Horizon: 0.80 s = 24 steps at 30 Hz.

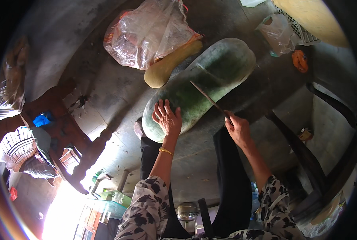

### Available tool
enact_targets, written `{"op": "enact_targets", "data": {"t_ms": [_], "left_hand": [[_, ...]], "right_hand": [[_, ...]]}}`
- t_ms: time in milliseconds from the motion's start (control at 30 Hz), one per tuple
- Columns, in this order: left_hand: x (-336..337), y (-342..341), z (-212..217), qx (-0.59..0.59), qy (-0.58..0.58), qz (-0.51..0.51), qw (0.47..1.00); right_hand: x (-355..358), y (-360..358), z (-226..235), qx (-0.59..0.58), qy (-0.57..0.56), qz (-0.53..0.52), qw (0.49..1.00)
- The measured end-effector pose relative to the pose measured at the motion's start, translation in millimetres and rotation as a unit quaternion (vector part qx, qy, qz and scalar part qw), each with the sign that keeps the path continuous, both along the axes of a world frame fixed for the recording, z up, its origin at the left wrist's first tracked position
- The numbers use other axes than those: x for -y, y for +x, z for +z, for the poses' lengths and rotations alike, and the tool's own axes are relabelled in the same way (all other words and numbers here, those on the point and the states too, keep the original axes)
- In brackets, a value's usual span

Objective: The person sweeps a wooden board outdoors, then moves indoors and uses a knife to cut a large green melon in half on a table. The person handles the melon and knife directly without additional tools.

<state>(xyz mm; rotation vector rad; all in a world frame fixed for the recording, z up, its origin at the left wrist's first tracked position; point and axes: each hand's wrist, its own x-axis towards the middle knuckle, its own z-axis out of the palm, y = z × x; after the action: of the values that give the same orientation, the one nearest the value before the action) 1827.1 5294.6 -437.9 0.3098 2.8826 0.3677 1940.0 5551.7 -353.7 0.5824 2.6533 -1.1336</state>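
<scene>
A large, long winter melon, dark green with a pale bloom, lies slantwise on the floor in front of me. Across its upper part runs a thin pale line, perhaps a cut. My left hand rests on the near end of the melon, its fingers spread. In my right hand is the handle of a knife, gripped with the fingers closed. The blade points up and left over the melon's middle; whether it touches the rind I cannot tell.
Beyond the melon lie a tan butternut-shaped squash and a clear plastic bag of reddish contents. At the upper right are a white plastic bag, an orange bundle and a crate. Dark wooden furniture stands left, a dark chair-like frame right.
</scene>
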Motion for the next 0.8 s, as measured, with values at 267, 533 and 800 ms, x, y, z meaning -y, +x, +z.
{"op": "enact_targets", "data": {"t_ms": [267,533,800], "left_hand": [[-4,31,8,0.008,-0.013,-0.001,1.000],[-16,54,30,0.062,-0.039,0.018,0.997],[18,-15,0,-0.032,0.012,0.027,0.999]], "right_hand": [[13,-1,1,0.010,-0.016,-0.005,1.000],[17,-5,10,0.022,0.046,0.023,0.998],[24,4,2,0.090,0.005,-0.005,0.996]]}}
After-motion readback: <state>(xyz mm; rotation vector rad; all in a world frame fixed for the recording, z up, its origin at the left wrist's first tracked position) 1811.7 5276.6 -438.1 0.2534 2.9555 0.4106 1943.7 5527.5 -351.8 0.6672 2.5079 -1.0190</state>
